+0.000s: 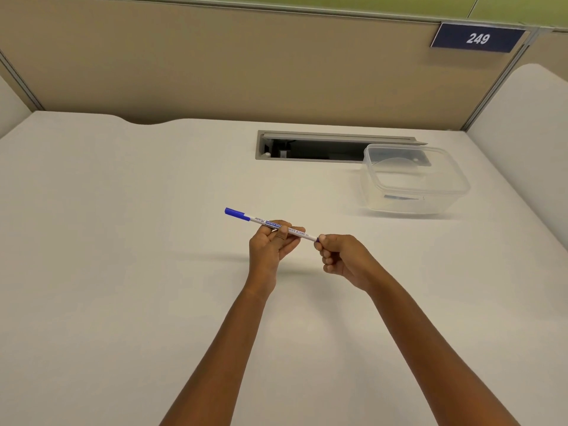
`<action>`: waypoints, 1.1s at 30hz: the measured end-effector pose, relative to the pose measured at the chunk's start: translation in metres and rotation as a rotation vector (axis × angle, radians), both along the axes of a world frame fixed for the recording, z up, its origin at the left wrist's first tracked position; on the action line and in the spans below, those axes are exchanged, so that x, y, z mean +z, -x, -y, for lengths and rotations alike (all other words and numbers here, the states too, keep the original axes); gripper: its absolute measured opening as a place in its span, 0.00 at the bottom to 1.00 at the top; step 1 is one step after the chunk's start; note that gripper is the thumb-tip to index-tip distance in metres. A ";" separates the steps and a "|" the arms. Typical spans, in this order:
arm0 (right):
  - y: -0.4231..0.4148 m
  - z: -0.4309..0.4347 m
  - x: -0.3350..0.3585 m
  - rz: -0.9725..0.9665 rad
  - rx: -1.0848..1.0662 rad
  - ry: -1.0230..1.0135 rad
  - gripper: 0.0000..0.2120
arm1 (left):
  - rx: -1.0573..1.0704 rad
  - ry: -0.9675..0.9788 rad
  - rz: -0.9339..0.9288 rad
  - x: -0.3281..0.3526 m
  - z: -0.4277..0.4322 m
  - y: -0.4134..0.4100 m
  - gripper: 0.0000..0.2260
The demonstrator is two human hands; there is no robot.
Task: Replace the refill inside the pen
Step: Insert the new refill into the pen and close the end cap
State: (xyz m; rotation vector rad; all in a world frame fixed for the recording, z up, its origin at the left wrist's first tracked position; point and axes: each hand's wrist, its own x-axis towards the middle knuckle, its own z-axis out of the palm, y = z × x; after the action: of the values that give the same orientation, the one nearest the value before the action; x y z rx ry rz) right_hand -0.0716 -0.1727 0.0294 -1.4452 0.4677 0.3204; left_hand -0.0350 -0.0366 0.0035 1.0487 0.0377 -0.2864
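A slim white whiteboard pen (258, 220) with a blue cap at its left end is held level above the white desk (123, 241). My left hand (270, 247) pinches the pen's barrel near its middle, fingers closed around it. My right hand (341, 256) grips the pen's blue right end between thumb and fingertips. The tip of that end is hidden by my fingers. No separate refill is visible on the desk.
A clear plastic container (412, 179) stands at the back right, with a small dark item lying inside it. Behind it an open cable slot (307, 147) is sunk into the desk. Beige partition walls enclose the desk, with a blue "249" sign (478, 38).
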 end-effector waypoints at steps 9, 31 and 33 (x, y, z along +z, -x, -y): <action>0.010 -0.015 -0.026 0.393 -0.210 0.391 0.07 | 0.083 0.042 -0.074 -0.002 0.003 0.001 0.06; -0.003 -0.003 -0.004 0.158 -0.011 0.325 0.17 | 0.054 0.036 -0.048 0.000 0.004 0.004 0.07; -0.002 -0.005 -0.003 0.134 -0.021 0.213 0.17 | 0.056 0.040 -0.045 0.000 0.004 0.003 0.06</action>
State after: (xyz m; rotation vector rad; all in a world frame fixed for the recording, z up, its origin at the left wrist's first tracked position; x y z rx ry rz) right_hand -0.0692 -0.1675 0.0261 -1.6564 0.4171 0.1591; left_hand -0.0378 -0.0405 0.0038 0.9995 0.1010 -0.2592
